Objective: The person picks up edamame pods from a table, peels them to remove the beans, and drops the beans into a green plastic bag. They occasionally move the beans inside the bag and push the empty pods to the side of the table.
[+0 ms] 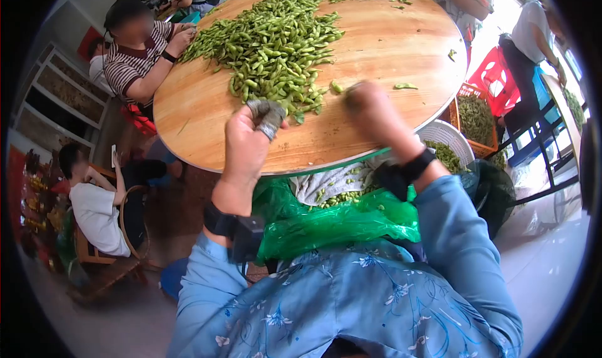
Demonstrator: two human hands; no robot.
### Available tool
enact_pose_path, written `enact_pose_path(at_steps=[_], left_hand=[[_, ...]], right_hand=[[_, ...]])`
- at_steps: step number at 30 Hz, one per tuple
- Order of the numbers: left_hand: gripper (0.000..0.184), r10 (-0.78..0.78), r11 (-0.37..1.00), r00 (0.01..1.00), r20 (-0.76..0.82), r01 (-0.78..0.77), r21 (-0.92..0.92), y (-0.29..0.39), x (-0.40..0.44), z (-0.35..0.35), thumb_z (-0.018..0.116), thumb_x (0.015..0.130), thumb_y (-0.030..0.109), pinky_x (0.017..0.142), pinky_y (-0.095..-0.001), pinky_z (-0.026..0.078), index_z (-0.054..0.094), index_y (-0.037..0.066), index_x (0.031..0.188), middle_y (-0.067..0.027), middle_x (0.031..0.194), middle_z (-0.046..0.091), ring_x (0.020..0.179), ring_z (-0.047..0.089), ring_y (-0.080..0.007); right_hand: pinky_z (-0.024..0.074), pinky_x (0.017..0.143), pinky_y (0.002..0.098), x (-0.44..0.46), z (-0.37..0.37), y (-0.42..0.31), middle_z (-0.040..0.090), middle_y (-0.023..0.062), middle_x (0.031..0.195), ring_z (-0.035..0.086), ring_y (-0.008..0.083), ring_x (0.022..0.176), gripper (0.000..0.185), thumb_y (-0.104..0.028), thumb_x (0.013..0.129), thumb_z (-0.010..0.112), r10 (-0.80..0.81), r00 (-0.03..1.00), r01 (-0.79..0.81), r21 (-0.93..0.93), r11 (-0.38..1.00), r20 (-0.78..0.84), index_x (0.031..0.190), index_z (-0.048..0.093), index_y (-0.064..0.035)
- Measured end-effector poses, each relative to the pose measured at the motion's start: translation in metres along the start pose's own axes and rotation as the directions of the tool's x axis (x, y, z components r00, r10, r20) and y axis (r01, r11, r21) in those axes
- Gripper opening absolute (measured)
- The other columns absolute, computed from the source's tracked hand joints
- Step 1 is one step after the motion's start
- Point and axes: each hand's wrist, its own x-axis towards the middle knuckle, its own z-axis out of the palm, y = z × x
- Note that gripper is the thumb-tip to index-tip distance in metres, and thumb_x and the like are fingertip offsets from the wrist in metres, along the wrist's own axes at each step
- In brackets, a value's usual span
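Note:
A large heap of green soybean pods [276,44] covers much of the round wooden table [389,44]. At the heap's near edge is my left hand [248,135], its thumb and a finger wrapped in greyish tape. Those fingers are curled together, and whatever is between them is hidden. My right hand [373,110] is over the wood to the right, smeared by motion, so its fingers do not show clearly. One loose pod [337,87] lies just left of it, another pod [405,85] farther right. Below the table edge, shelled beans [342,198] rest on a white cloth [313,188].
Green plastic [338,229] drapes over my lap. A white basket [446,135] and an orange crate [475,116] of greens stand right of the table. A person in stripes [135,66] works at the left rim; another person [97,201] sits lower left.

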Motion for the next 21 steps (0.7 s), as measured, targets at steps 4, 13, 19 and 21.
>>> enact_pose_path(at_steps=[4,13,19,21], left_hand=[[0.008,-0.002,0.984,1.000,0.021,0.006,-0.179,-0.018,-0.026,0.019,0.057,0.079,0.007,0.049,-0.0160,0.036,0.056,0.003,0.085,-0.0033,0.069,0.059,0.054,0.047,-0.0041],[0.018,0.273,0.925,0.955,0.119,-0.294,0.239,-0.014,-0.064,0.054,0.064,0.069,-0.001,0.060,-0.0235,0.047,0.057,-0.001,0.085,-0.0082,0.073,0.060,0.065,0.058,-0.0117],[0.019,0.264,0.878,0.946,0.187,-0.316,0.359,-0.015,-0.070,0.050,0.067,0.067,0.002,0.060,-0.0259,0.046,0.058,0.000,0.083,-0.0086,0.075,0.060,0.067,0.058,-0.0152],[0.018,0.356,0.787,0.905,0.234,-0.425,0.447,-0.016,-0.071,0.049,0.067,0.067,0.002,0.060,-0.0253,0.046,0.058,0.000,0.083,-0.0065,0.076,0.060,0.067,0.057,-0.0134]], right_hand=[[0.0408,0.054,0.0222,-0.030,-0.056,0.016,0.061,0.0033,0.075,0.051,0.0081,0.061,0.018,-0.017,0.082,0.056,0.368,0.930,-0.274,0.698,0.662,0.016,0.088,0.060,-0.0006],[0.0349,0.055,0.0170,-0.097,-0.032,-0.067,0.059,-0.0023,0.078,0.047,0.0030,0.063,0.019,-0.020,0.082,0.056,0.199,0.890,-0.437,0.891,0.118,0.410,0.092,0.059,-0.0044],[0.0356,0.056,0.0178,-0.101,-0.030,-0.066,0.058,-0.0029,0.077,0.048,0.0031,0.067,0.014,-0.015,0.083,0.053,0.178,0.912,-0.393,0.913,0.110,0.370,0.089,0.058,-0.0032],[0.0357,0.056,0.0181,-0.102,-0.035,-0.071,0.058,-0.0027,0.077,0.048,0.0034,0.067,0.014,-0.014,0.083,0.053,0.192,0.911,-0.390,0.913,0.118,0.365,0.089,0.058,-0.0026]])
